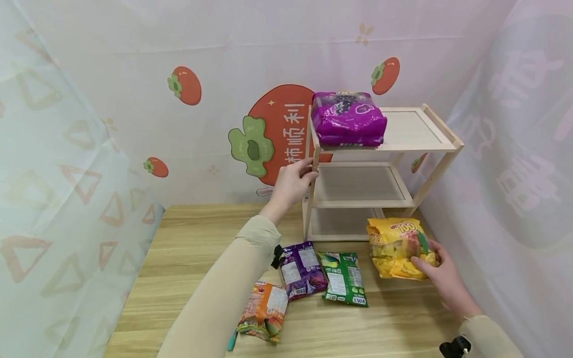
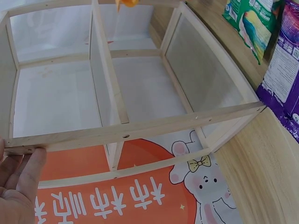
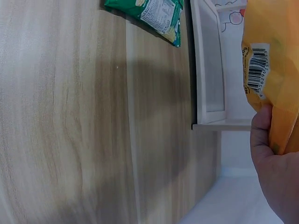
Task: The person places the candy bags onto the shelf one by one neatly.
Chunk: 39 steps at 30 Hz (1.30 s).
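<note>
A wooden three-tier shelf (image 1: pixel 362 204) stands at the back right of the table. My left hand (image 1: pixel 293 184) grips its left front post near the top tier; the left wrist view shows the fingers (image 2: pixel 32 172) on the post. My right hand (image 1: pixel 440 278) holds a yellow candy bag (image 1: pixel 398 248) by its right lower side, above the table and in front of the shelf's lower right. In the right wrist view the thumb (image 3: pixel 261 130) presses on the bag near a barcode. A large purple candy bag (image 1: pixel 349 122) rests on the left part of the top tier.
On the table in front of the shelf lie a dark purple bag (image 1: pixel 304 271), a green bag (image 1: pixel 343 278) and an orange bag (image 1: pixel 266 311). A small teal object (image 1: pixel 232 341) pokes out beside the orange bag. Printed cloth (image 1: pixel 224 54) hangs behind and at both sides.
</note>
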Tool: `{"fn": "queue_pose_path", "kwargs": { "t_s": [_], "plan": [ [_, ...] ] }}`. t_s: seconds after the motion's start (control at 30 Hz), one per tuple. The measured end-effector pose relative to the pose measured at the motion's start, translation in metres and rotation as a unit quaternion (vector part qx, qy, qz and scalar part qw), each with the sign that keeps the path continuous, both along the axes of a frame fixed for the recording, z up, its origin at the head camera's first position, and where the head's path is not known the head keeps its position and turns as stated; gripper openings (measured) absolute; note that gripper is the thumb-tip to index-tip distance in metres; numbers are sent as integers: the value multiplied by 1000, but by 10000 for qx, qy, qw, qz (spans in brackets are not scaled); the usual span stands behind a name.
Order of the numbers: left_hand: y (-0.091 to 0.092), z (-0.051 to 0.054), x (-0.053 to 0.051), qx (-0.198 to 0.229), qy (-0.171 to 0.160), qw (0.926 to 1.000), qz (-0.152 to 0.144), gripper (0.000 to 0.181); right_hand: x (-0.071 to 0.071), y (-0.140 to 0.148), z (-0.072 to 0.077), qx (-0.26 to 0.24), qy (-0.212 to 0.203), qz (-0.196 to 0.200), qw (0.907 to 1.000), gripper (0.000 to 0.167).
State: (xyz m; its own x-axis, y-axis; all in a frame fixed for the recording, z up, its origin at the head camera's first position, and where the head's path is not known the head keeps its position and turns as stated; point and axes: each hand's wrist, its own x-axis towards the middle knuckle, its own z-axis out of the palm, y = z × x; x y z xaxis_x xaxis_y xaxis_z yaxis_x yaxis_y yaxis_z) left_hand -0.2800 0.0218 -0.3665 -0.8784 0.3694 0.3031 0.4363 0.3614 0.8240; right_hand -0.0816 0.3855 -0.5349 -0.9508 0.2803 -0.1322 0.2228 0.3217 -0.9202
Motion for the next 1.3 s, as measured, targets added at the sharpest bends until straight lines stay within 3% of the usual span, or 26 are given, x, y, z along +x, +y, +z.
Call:
{"fn": "queue_pose_path", "kwargs": {
  "t_s": [0.23, 0.53, 0.83, 1.3],
  "plan": [
    [0, -2, 0, 3, 1, 10000, 20, 40, 1, -2, 5, 60, 205, -169, 9996, 84],
    [0, -3, 0, 33, 9, 10000, 13, 40, 4, -6, 12, -366, 424, -308, 9980, 83],
    [0, -3, 0, 74, -16, 10000, 9, 40, 6, -11, 19, -869, 1031, -369, 9902, 67],
    [0, -2, 0, 56, 61, 10000, 2, 41, 5, -16, 32, -1313, 1729, -421, 9752, 64]
  ]
}}
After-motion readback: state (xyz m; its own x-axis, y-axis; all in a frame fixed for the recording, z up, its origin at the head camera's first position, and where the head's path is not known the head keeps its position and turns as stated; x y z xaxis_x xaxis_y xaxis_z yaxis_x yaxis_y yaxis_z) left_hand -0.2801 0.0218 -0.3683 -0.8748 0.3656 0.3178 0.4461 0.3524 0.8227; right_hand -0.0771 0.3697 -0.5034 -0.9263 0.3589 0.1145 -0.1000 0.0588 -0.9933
